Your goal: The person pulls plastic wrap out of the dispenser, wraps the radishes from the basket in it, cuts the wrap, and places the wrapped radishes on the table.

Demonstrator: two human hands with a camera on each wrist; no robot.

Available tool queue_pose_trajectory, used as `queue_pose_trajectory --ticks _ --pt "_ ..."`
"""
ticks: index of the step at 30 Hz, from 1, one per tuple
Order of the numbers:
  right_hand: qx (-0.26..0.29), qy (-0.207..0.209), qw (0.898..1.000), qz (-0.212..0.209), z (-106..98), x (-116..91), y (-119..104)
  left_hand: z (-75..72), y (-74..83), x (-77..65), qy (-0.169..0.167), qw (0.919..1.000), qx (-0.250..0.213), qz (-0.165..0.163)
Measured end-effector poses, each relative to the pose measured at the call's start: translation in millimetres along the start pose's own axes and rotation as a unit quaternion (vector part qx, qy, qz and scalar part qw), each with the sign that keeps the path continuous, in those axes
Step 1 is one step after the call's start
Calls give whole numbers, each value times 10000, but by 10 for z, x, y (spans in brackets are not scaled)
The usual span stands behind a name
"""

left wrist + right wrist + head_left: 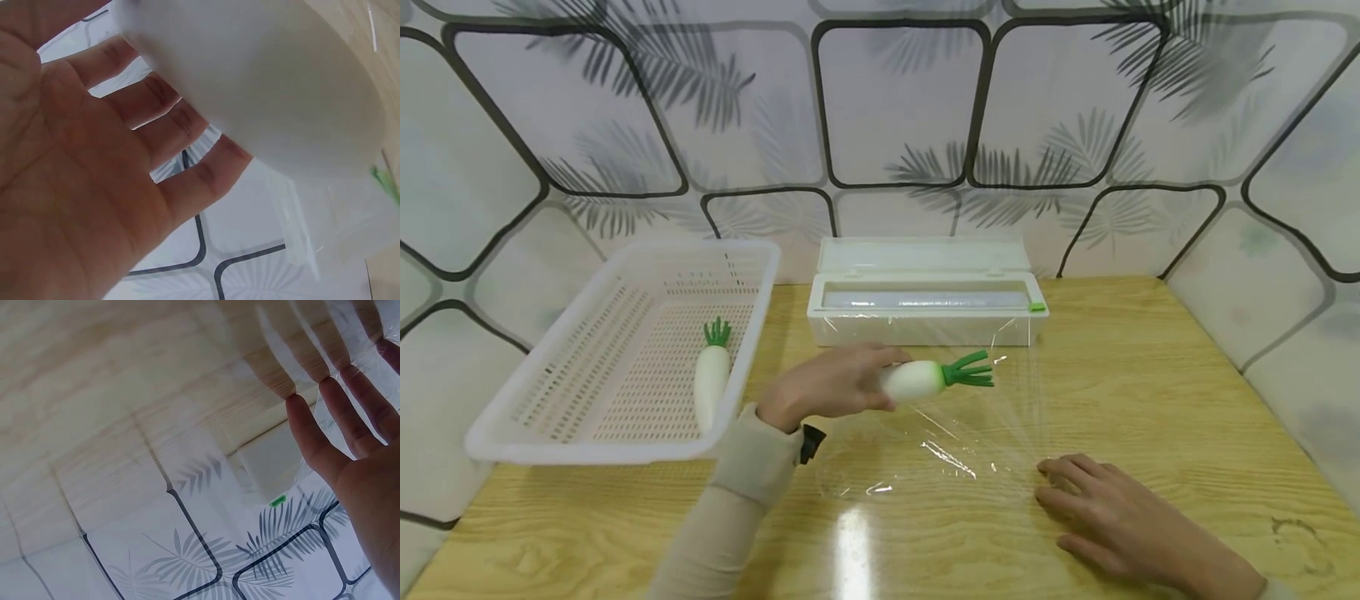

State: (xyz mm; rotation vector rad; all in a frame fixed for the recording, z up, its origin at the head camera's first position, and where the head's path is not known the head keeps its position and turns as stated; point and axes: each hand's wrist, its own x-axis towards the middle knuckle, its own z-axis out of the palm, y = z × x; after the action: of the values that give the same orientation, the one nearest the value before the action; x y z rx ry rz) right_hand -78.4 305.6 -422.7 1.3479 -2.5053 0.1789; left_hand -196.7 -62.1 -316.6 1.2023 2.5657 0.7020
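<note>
My left hand (829, 385) grips a white radish (916, 381) with green leaf stubs that point right. In the left wrist view the white body of the radish (262, 87) fills the upper part, against my fingers. A sheet of clear cling film (951, 458) stretches from the white dispenser box (925, 330) toward me over the table, below the radish. My right hand (1112, 518) rests at the film's near right corner. Its fingertips meet the glossy tabletop in the right wrist view, and the fingers (312, 434) are extended and spread.
On the left stands a white perforated basket (625, 452) with a second radish (711, 383) inside. The dispenser's lid (921, 254) is raised at the back, and a green slider (1037, 307) sits at its right end. A patterned wall covering (902, 108) surrounds the wooden table (1150, 375).
</note>
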Motion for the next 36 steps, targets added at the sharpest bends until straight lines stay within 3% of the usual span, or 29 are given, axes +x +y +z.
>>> queue_pose_trajectory --ticks 11,21,36 --pt "51 89 9999 -23 3 -17 35 266 32 172 -264 9995 -133 117" --pt "126 -11 9999 61 -1 -9 17 496 62 306 -622 9980 111 58" --pt "101 -78 9999 61 -21 -1 2 691 118 438 -973 9943 420 -91"
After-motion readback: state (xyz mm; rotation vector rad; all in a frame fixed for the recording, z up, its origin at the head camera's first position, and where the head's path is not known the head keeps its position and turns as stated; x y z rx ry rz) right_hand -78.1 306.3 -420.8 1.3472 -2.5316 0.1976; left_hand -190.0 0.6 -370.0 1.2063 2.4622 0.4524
